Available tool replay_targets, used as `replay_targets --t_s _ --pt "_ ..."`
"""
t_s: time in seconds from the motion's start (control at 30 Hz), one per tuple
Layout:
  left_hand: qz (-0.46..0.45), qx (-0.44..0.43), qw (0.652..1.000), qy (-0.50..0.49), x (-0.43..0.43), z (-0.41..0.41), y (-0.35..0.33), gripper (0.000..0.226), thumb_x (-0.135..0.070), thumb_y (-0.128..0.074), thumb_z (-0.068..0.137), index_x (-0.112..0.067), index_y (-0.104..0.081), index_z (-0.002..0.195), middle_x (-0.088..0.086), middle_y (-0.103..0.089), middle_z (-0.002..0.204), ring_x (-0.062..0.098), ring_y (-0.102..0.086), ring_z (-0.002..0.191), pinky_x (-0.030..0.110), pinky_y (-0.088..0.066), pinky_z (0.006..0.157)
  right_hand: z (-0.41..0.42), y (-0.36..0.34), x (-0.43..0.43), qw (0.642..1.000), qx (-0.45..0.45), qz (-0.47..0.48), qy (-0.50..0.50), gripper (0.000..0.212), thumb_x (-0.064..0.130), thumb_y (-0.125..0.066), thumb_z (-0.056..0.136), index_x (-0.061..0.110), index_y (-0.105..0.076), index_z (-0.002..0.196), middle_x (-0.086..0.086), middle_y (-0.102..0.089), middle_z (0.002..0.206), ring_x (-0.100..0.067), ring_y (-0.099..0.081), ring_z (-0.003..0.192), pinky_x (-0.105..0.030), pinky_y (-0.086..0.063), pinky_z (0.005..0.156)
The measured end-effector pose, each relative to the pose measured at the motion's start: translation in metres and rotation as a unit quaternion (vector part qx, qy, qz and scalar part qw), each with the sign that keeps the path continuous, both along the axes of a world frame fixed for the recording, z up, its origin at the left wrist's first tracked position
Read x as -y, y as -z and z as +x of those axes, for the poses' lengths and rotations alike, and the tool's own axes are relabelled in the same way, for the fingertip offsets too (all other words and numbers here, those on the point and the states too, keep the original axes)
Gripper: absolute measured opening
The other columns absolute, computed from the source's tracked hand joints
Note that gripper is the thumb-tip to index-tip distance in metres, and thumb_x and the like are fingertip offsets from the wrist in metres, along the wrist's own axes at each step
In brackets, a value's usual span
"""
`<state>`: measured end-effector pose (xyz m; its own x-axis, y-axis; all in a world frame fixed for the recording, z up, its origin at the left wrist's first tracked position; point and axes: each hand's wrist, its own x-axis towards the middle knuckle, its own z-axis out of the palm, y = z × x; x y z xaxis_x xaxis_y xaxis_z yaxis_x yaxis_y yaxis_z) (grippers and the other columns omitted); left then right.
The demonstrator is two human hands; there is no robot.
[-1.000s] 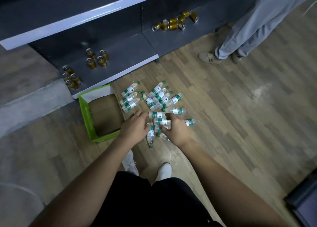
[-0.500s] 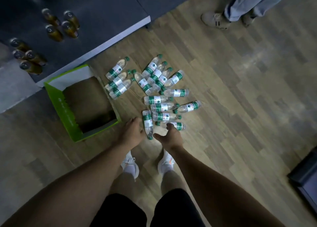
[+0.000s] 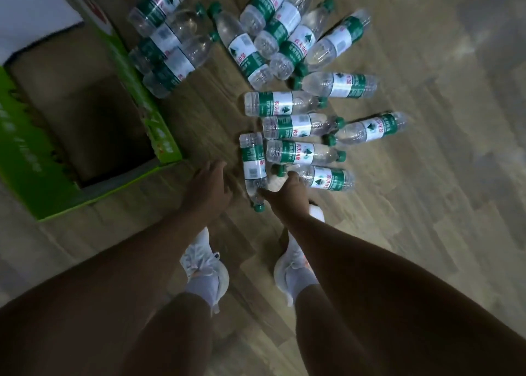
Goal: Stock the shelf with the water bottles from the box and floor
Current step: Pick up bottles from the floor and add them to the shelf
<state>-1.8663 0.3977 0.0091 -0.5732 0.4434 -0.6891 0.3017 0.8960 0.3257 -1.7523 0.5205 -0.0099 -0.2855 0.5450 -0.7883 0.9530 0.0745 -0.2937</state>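
Many water bottles (image 3: 284, 106) beside box (image 3: 159, 136) wall; floor (image 3: 427, 205) spreads rightward.

White sneakers (image 3: 203, 263) side by side; white socks (image 3: 202, 288).

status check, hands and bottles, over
Left hand open, holding nothing. Right hand at nearest bottle neck, grasp unclear. Other bottles lying on floor beside green box. Nothing blocking.
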Motion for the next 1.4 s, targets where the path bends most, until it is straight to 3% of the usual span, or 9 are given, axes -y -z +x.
replay_targets --t_s 0.17,0.3,0.67,0.8,0.93,1.1,1.23,1.4 --pt "-0.005 0.012 1.000 -0.005 0.005 0.003 0.061 0.060 -0.015 -0.063 0.090 -0.011 -0.036 0.144 0.012 -0.043 0.144 0.029 -0.046 0.128 0.038 -0.044 0.103 -0.009 0.073 0.025 0.999 0.000 -0.006 0.041 0.082 0.042 -0.082 0.071 0.011 -0.040 0.134 -0.011 -0.055 0.126 -0.030 -0.055 0.115 -0.046 -0.051 0.093" --pt "0.001 0.021 1.000 0.015 0.011 0.002 0.091 0.060 -0.014 -0.063 0.090 -0.011 -0.036 0.144 0.012 -0.043 0.144 0.029 -0.047 0.127 0.037 -0.044 0.100 -0.018 0.111 0.038 0.999 0.005 -0.001 0.042 0.077 0.039 -0.080 0.074 0.005 -0.041 0.131 -0.014 -0.054 0.126 -0.032 -0.055 0.114 -0.046 -0.050 0.094" --pt "-0.003 0.046 0.997 0.059 0.028 -0.011 0.119 0.061 -0.015 -0.063 0.088 -0.012 -0.037 0.142 0.013 -0.043 0.140 0.030 -0.045 0.127 0.042 -0.044 0.097 -0.037 0.152 0.047 0.996 0.033 0.016 0.085 0.067 0.014 -0.077 0.080 -0.001 -0.042 0.135 -0.019 -0.047 0.137 -0.034 -0.051 0.121 -0.045 -0.045 0.104" --pt "0.010 0.041 0.996 0.077 0.031 -0.010 0.097 0.059 -0.011 -0.063 0.085 -0.010 -0.039 0.139 0.013 -0.045 0.137 0.030 -0.048 0.123 0.044 -0.046 0.096 -0.035 0.132 0.048 0.996 0.026 -0.001 0.083 0.059 0.009 -0.079 0.074 0.003 -0.052 0.126 -0.014 -0.053 0.128 -0.030 -0.057 0.111 -0.045 -0.051 0.096" --pt "0.002 -0.002 0.999 0.052 0.031 -0.011 0.059 0.062 -0.010 -0.066 0.081 -0.009 -0.041 0.137 0.015 -0.043 0.138 0.032 -0.043 0.124 0.045 -0.039 0.101 -0.028 0.087 0.044 0.999 0.008 -0.012 0.029 0.049 0.007 -0.075 0.076 0.009 -0.056 0.120 -0.008 -0.054 0.121 -0.019 -0.052 0.098 -0.035 -0.052 0.088" --pt "0.033 -0.048 0.995 0.078 0.031 -0.014 0.001 0.074 -0.008 -0.070 0.076 -0.009 -0.036 0.141 0.014 -0.032 0.149 0.034 -0.035 0.135 0.049 -0.036 0.107 -0.029 0.017 0.042 0.997 -0.021 -0.011 -0.069 0.064 0.005 -0.080 0.071 0.009 -0.053 0.129 -0.009 -0.056 0.125 -0.027 -0.054 0.113 -0.033 -0.046 0.091" --pt "0.053 -0.096 0.983 0.149 0.031 -0.018 -0.053 0.081 -0.003 -0.071 0.074 -0.010 -0.033 0.146 0.015 -0.028 0.152 0.035 -0.025 0.142 0.047 -0.031 0.110 -0.031 -0.044 0.038 0.990 -0.045 0.003 -0.137 0.061 0.001 -0.078 0.072 0.008 -0.055 0.128 -0.009 -0.057 0.125 -0.026 -0.055 0.112 -0.028 -0.044 0.087" --pt "0.026 -0.136 0.953 0.269 0.029 -0.026 -0.119 0.081 -0.012 -0.067 0.078 -0.006 -0.028 0.148 0.020 -0.027 0.153 0.036 -0.017 0.146 0.044 -0.018 0.116 -0.036 -0.115 0.026 0.967 -0.081 0.015 -0.242 0.065 -0.001 -0.074 0.071 0.006 -0.052 0.132 -0.012 -0.056 0.125 -0.031 -0.055 0.112 -0.029 -0.046 0.084"
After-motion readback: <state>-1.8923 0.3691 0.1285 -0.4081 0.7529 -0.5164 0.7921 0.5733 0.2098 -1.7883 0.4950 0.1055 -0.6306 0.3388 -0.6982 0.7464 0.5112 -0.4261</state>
